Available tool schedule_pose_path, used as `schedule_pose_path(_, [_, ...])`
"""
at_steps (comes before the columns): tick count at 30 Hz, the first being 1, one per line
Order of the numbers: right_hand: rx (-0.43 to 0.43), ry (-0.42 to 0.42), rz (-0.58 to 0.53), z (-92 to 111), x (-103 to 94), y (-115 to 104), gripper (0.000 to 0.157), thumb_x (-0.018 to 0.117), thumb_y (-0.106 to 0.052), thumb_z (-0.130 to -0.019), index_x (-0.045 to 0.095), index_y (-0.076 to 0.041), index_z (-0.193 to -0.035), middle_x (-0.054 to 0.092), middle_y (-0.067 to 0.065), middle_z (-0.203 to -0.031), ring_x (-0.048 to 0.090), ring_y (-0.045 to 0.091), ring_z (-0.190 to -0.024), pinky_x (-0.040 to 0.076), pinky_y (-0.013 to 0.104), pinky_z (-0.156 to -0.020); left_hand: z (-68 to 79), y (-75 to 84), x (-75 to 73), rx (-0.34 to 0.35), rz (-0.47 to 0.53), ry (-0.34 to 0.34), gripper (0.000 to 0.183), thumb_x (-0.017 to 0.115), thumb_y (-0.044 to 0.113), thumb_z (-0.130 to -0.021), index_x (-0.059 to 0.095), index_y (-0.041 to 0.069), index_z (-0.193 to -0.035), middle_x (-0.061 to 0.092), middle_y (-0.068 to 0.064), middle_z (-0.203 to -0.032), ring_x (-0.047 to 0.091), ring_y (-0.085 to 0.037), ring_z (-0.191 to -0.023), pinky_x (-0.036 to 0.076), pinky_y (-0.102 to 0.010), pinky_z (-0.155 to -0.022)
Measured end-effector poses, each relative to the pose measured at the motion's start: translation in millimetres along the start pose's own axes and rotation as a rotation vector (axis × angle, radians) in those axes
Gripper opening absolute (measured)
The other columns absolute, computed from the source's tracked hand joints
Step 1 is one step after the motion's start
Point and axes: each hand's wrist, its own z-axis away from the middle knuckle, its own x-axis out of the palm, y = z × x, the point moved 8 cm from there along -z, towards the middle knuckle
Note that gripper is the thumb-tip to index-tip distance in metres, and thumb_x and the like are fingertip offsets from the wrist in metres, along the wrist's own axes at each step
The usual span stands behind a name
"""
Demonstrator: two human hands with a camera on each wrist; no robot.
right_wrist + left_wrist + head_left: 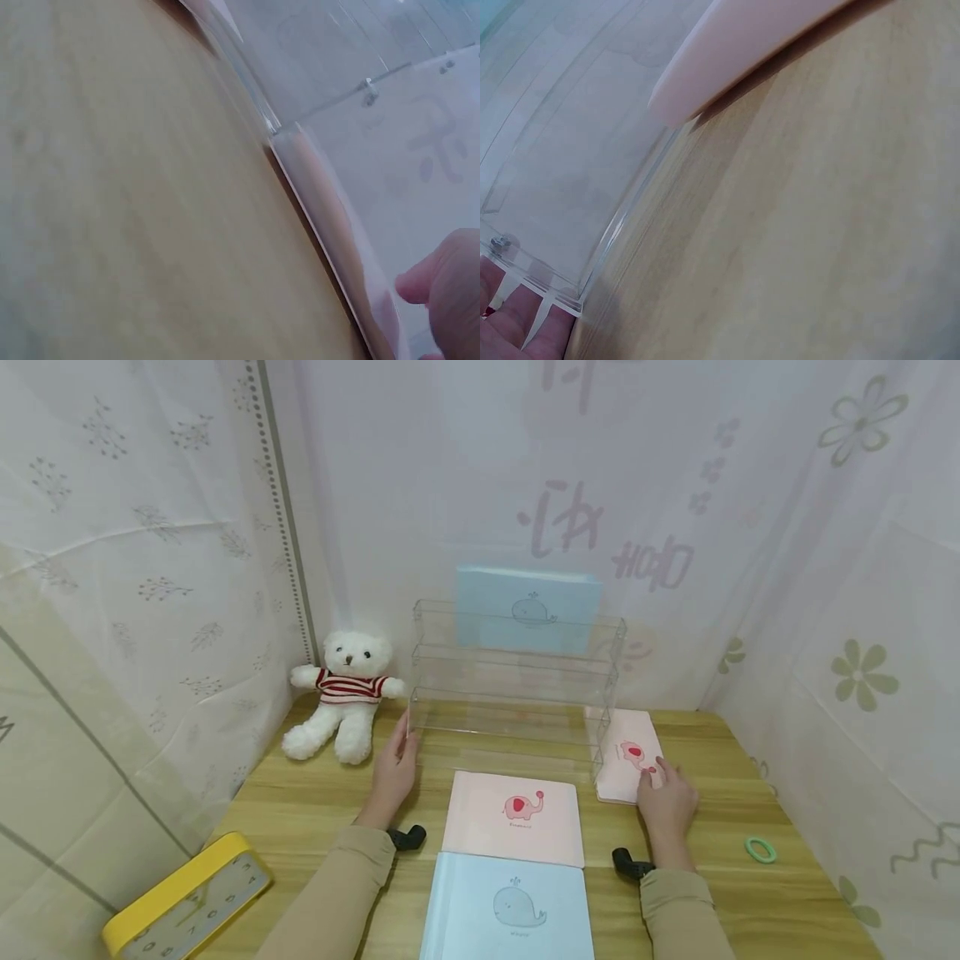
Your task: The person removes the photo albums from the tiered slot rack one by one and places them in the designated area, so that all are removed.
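A clear plastic tiered rack (517,685) stands on the table. My left hand (395,768) rests on its left side panel, fingers extended along the outside; in the left wrist view the fingers (514,319) show at the panel's lower corner. At the rack's right side is a pink booklet (628,739) with an elephant drawing. My right hand (667,797) pinches that booklet's right edge, thumb over the cover; its other fingers are partly hidden. Another pink elephant booklet (480,818) lies in front of the rack, and a light-blue whale booklet (465,902) lies nearer me.
Another light-blue whale booklet (480,589) stands upright at the rack's top. To the left sits a white teddy bear (341,727) in a striped sweater. A yellow-framed clock (142,914) lies front left, and a green ring (750,844) lies at the right. Patterned curtains (375,527) surround the table.
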Motion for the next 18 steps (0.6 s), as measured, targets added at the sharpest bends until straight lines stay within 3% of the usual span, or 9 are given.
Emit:
schedule_pose_path(2, [0.002,0.020,-0.025,1.9,-2.3,-3.9,0.047,0.062,-0.024,-0.105,0.065,-0.002,-0.147,0.045,0.040,-0.164,0.039,0.065,-0.151,0.028,0.075,-0.126,0.9,-0.5,-0.9,-0.006,-0.008,0.008,0.056,0.047,0.033,-0.120,0.034,0.036,-0.174,0.047,-0.018,-0.173,0.051,-0.044,-0.155,0.042,-0.064,-0.129])
schedule_pose_path(4, [-0.020,0.057,-0.058,3.8,-6.5,-14.2,0.046,0.062,-0.024,-0.105,0.065,-0.003,-0.146,0.047,0.038,-0.163,0.039,0.064,-0.151,0.029,0.076,-0.125,0.7,-0.6,-1.1,-0.008,-0.008,0.010,0.056,0.048,0.031,-0.120,0.035,0.034,-0.174,0.048,-0.019,-0.172,0.053,-0.045,-0.154,0.043,-0.064,-0.129])
schedule_pose_path(8, [-0.175,0.147,-0.181,9.2,-20.6,-56.1,0.042,0.066,-0.022,-0.106,0.067,-0.001,-0.143,0.061,0.032,-0.151,0.051,0.057,-0.144,0.038,0.073,-0.121,0.0,-1.8,-1.8,-0.019,-0.009,0.012,0.056,0.050,0.029,-0.119,0.037,0.035,-0.174,0.051,-0.020,-0.170,0.057,-0.045,-0.150,0.045,-0.065,-0.127])
schedule_pose_path(12, [-0.355,0.203,-0.324,10.8,-39.2,-111.9,0.041,0.068,-0.017,-0.106,0.066,0.002,-0.142,0.065,0.030,-0.141,0.058,0.050,-0.138,0.045,0.067,-0.119,0.0,-2.8,-0.3,-0.019,-0.007,0.010,0.056,0.050,0.030,-0.119,0.037,0.036,-0.173,0.051,-0.020,-0.170,0.056,-0.045,-0.151,0.044,-0.065,-0.127])
schedule_pose_path(18, [-0.570,0.133,-0.434,6.1,-71.0,-223.3,0.043,0.069,-0.019,-0.108,0.063,0.000,-0.147,0.065,0.022,-0.148,0.057,0.039,-0.144,0.046,0.059,-0.122,-1.2,-5.3,-1.1,-0.003,-0.009,0.026,0.056,0.051,0.027,-0.119,0.038,0.034,-0.173,0.054,-0.019,-0.167,0.059,-0.044,-0.149,0.045,-0.064,-0.126])
